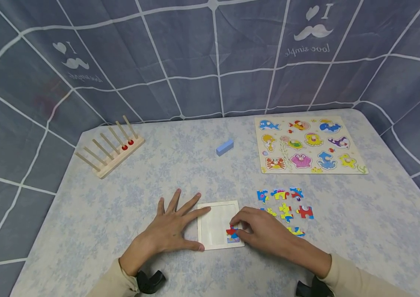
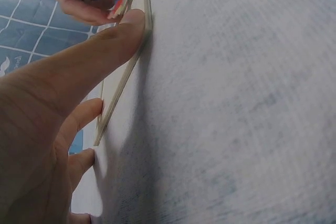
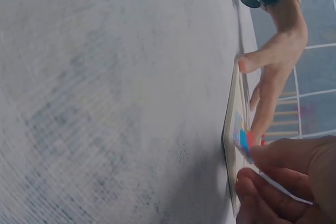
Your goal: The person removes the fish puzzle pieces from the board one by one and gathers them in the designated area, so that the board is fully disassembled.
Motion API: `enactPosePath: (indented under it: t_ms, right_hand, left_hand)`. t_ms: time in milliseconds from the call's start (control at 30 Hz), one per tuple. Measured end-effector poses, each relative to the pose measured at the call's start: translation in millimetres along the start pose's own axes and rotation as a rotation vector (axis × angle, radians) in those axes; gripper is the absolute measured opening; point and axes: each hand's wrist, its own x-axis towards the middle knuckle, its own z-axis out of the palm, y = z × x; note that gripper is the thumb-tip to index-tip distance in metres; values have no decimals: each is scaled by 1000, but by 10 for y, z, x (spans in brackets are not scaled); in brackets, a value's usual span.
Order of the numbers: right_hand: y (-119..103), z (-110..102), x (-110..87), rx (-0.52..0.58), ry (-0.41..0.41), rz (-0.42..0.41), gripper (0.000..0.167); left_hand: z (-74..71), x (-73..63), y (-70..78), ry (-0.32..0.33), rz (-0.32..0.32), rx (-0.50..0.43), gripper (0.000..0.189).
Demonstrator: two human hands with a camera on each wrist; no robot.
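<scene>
A shallow white puzzle tray (image 1: 212,225) with a raised rim lies on the table between the two hands. My left hand (image 1: 170,229) is spread flat, thumb and index finger resting on the tray's left rim. At the tray's lower right corner, my right hand (image 1: 263,231) pinches a red and blue jigsaw piece (image 1: 232,233) between thumb and fingers. In the right wrist view that jigsaw piece (image 3: 244,141) leans tilted over the tray (image 3: 229,114), its far edge hidden by the fingertips. Several loose jigsaw pieces (image 1: 285,210) lie right of the tray, partly behind the right hand.
Behind the loose pieces lies a wooden sea-animal peg board (image 1: 310,148). A blue block (image 1: 225,147) sits at the middle back. On the left stands a wooden rack with upright pegs (image 1: 120,159) and red beads. A grey-blue curtain (image 1: 195,53) hangs behind the table.
</scene>
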Motion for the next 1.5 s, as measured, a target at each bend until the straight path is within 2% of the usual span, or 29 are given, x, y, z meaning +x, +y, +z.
enactPosePath:
  t_ms: [167, 333, 533, 733, 867, 1067, 1167, 1367, 1500]
  right_hand:
    - [12, -12, -9, 187, -2, 10, 13]
    - [61, -119, -108, 273, 41, 45, 15]
    - [285, -398, -401, 313, 65, 181, 9]
    - [573, -630, -734, 327, 114, 375, 16]
    - [693, -733, -917, 295, 150, 493, 20]
    - [780, -800, -1069, 165, 183, 592, 19]
    - [785, -778, -1084, 86, 203, 585, 18]
    - [759, -724, -1078, -96, 290, 480, 12]
    - [763, -689, -1075, -150, 318, 446, 13]
  left_hand:
    - [2, 8, -8, 5, 3, 3, 93]
    - [4, 5, -17, 1, 9, 6, 93]
    - [0, -11, -29, 3, 21, 6, 93]
    - [-2, -26, -34, 4, 22, -3, 93]
    - [2, -34, -39, 6, 21, -3, 93]
    - [-5, -48, -52, 7, 18, -3, 93]
    - [-9, -52, -54, 9, 19, -10, 93]
    - [8, -41, -50, 15, 24, -17, 92]
    - [18, -36, -43, 37, 31, 0, 93]
